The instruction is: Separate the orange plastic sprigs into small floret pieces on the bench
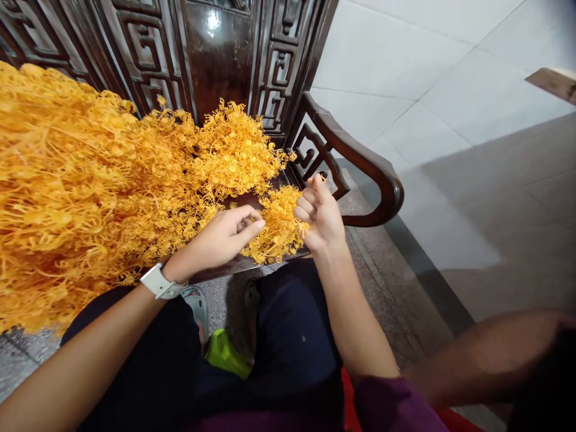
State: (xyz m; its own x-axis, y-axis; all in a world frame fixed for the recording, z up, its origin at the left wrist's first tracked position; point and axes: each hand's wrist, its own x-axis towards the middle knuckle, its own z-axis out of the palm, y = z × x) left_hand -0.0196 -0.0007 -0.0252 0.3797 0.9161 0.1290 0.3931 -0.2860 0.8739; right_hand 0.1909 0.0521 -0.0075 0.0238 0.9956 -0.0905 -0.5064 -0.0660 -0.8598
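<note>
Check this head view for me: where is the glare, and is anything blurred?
In the head view, glare sits high on the dark lacquered wooden chair back; another person's forearm at lower right is soft with blur, while the left hand and right hand look sharp; wide-angle distortion bends the chair's lines.

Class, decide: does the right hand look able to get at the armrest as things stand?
Probably yes: the right hand is close to the armrest, and nothing appears to stand between them.
</note>
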